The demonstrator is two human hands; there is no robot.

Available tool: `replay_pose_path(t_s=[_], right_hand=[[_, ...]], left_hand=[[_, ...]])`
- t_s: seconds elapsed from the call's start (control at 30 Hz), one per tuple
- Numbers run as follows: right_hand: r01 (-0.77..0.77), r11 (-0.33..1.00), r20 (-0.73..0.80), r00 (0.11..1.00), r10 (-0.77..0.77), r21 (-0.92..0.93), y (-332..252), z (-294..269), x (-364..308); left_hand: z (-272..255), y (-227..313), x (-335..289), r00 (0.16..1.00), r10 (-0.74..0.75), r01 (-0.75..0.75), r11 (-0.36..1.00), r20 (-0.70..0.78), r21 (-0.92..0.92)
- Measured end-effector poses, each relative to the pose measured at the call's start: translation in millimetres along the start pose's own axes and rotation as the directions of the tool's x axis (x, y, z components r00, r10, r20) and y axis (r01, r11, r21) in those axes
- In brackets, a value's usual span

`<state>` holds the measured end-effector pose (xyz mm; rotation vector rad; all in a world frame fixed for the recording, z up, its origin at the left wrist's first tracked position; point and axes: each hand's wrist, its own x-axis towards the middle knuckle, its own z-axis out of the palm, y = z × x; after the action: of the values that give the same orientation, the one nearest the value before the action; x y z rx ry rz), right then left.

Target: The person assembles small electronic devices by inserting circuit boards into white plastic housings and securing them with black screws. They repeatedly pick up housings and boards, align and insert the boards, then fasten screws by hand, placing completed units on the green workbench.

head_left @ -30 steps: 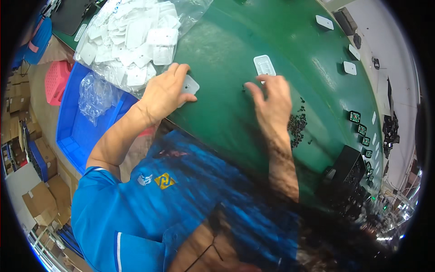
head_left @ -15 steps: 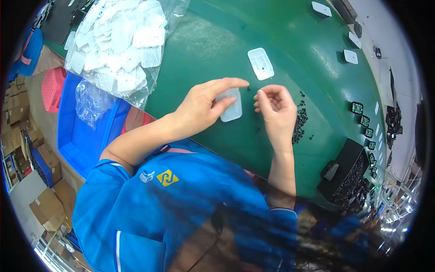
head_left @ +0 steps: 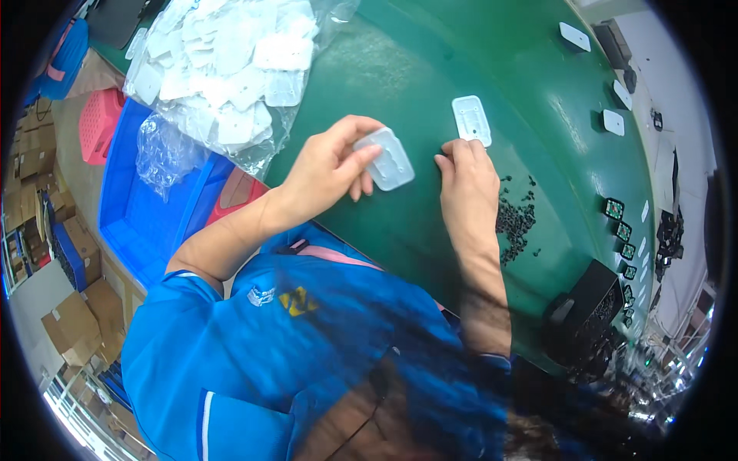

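"What is the left hand (head_left: 327, 161) doing?"

"Pinching a translucent white cover (head_left: 393, 163) by its left edge, thumb on the near face, the cover tilted over the green worktop (head_left: 369, 84)."

"And the right hand (head_left: 470, 184)?"

"Palm down, fingers drawn close together, the tips at the near end of a second cover (head_left: 470, 115), which lies on the worktop. I can't tell whether they grip anything."

"What's around them?"

"A heap of small black parts (head_left: 516, 224) sits just right of the right hand, and a black box (head_left: 588, 300) stands nearer the body. Beyond the left forearm there's a clear plastic bag (head_left: 269, 146) full of white pieces, beside a blue bin (head_left: 137, 223)."
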<state>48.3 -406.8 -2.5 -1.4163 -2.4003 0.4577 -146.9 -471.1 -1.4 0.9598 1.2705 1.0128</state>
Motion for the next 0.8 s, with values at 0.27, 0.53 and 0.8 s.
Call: replay_pose_path(t_s=[0.27, 0.53, 0.8], right_hand=[[-0.200, 0.863, -0.001, 0.974, 0.226, 0.464, 3, -11, -5], [-0.268, 0.084, 0.211, 0.885, 0.416, 0.960, -15, -30, -37], [-0.179, 0.341, 0.020, 0.906, 0.422, 0.923, -21, -20, -64]], left_hand=[[7, -1, 3, 0.998, 0.000, 0.009, 0.989, 0.065, -0.145], [35, 10, 1, 0.993, 0.075, -0.073, 0.997, 0.088, -0.030], [56, 1, 3, 0.805, 0.573, -0.591, 0.749, 0.156, 0.300]])
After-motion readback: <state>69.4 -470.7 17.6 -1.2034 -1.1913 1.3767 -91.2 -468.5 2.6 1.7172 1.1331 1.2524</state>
